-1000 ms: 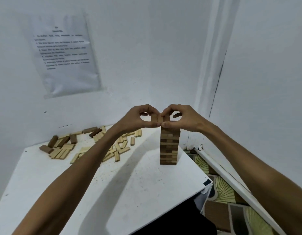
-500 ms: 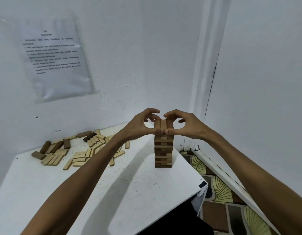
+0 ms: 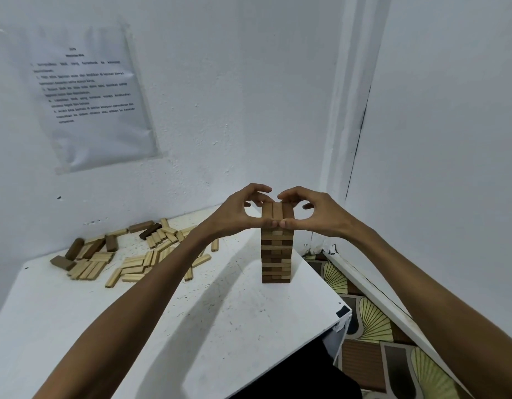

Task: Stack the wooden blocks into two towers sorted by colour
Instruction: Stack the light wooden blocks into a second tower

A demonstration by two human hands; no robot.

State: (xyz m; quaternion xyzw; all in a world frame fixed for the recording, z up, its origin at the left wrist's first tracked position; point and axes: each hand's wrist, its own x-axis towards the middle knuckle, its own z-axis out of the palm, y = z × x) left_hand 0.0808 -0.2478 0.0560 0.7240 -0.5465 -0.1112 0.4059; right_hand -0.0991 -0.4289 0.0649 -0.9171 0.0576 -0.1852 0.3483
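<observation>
Fingers (image 3: 256,190) of the left hand (image 3: 234,214) arch up and over the far end of the tower's top layer (image 3: 278,212), and the right hand (image 3: 318,214) mirrors it, its fingers (image 3: 292,193) curling over from the other side. Down at the near end the two thumbs meet tip to tip, pressed against the front face of that layer. So both hands are clamped on the same three blocks, thumbs in front, fingertips behind, with a round gap of daylight showing through each grip. The two sets of fingertips come close together over the top but stay just apart.

That top layer lies with its three blocks running front to back, side by side. Under it the tower (image 3: 277,256) stands upright on the white surface (image 3: 220,326), over toward the right edge, its brown layers crossing one another all the way down.

Over on the left, near the wall, the loose blocks (image 3: 134,262) lie scattered flat: mostly pale ones, with a few dark blocks (image 3: 76,249) at the outer end of the spread.

Now the trouble spots. Far ends of the top blocks are hidden behind the fingertips, so exactly where they touch the wood cannot be seen. The left forearm crosses over the right end of the loose pile and covers some of it. On the wall a sheet of paper (image 3: 90,96) carries print too blurred to read. At the bottom edge a dark shape is cut off and cannot be made out. Patterned floor (image 3: 373,321) shows at the right.
</observation>
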